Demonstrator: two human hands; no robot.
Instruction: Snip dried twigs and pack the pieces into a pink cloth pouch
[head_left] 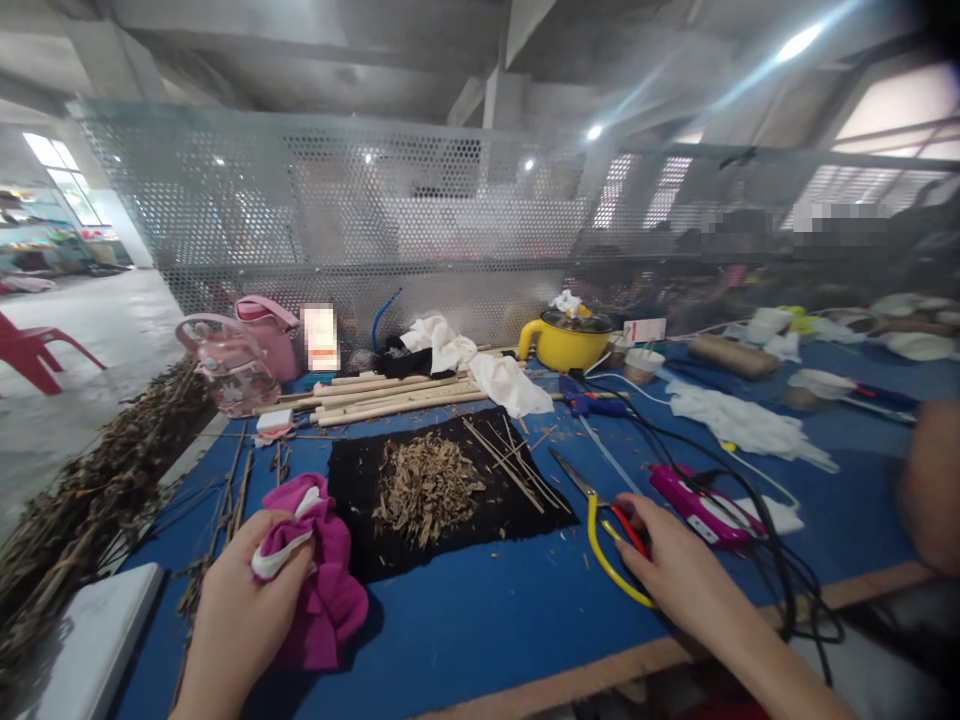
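Note:
My left hand (251, 590) is closed around a bunched magenta cloth (330, 600) with white edging, held over the front left of the table. At the right, my right hand (660, 550) grips scissors (592, 500) with red and yellow handles. Their blades point away from me, to the upper left, and seem closed together; whether they rest on the table I cannot tell. Between my hands lies a black cloth (352, 530) bearing a heap of dry brown plant pieces (427, 490) and several thin stalks (510, 460).
Long wooden sticks (397, 397) lie behind the cloth. A yellow pot (574, 345) and a blue glue gun (589, 400) are further right. Dark cables run past a magenta device (697, 505). Dried plants (120, 480) line the left edge; part of another person's arm (930, 490) shows at right.

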